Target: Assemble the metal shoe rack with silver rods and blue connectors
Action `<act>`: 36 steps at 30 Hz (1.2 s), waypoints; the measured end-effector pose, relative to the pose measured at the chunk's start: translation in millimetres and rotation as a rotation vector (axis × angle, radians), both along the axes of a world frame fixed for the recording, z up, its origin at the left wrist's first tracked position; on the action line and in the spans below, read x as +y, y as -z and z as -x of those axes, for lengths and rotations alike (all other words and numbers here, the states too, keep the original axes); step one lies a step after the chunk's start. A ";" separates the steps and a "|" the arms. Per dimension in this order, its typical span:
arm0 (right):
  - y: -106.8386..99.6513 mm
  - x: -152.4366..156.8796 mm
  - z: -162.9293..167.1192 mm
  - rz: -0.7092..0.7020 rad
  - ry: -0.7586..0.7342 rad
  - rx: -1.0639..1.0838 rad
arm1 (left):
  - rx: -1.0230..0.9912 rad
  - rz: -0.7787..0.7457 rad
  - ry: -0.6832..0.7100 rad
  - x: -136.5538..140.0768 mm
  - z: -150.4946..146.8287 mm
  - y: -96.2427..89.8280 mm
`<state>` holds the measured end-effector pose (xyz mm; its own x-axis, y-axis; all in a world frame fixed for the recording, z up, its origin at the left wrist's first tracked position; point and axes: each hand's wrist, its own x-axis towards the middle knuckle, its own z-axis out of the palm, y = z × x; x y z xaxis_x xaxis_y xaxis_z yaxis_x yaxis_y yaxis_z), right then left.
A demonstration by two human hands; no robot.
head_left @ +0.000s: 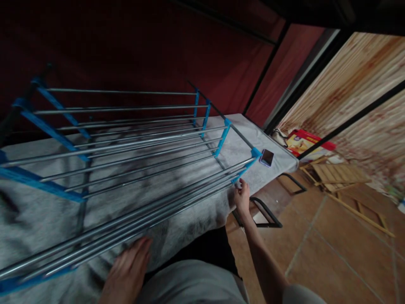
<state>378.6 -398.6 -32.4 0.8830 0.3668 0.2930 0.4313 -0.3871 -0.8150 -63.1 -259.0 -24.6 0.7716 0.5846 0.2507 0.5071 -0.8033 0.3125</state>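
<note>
The light is dim: the red background (177, 55) sinks almost into black, while the right side is brighter; metal bars (155, 139) carry thin glints, the cloth (196, 219) shows soft shadows, and the edges look blurred and stretched

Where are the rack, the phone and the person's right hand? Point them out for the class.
Rack (142, 142): head view, on a metal tube near its middle.
Phone (267, 157): head view, on its dark screen.
Right hand (242, 197): head view, on the back of the hand.
</note>
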 end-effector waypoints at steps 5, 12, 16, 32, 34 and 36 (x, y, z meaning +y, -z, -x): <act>10.9 13.8 -17.2 0.044 -0.065 0.025 | 0.103 -0.128 0.083 25.7 -79.1 3.7; 14.7 16.5 -16.2 0.080 -0.038 0.016 | 0.209 0.009 0.039 47.2 -90.9 1.1; 13.4 21.2 -17.2 0.100 0.001 0.022 | 0.197 0.028 0.022 48.6 -91.3 -3.5; 12.1 26.7 -22.8 0.153 0.030 0.018 | 0.147 0.117 0.043 59.6 -81.7 11.1; 12.2 26.8 -22.5 0.163 0.026 0.015 | 0.116 0.112 0.046 60.7 -80.6 14.3; 12.2 27.4 -22.1 0.173 0.028 0.014 | 0.090 0.096 0.058 61.5 -79.5 17.8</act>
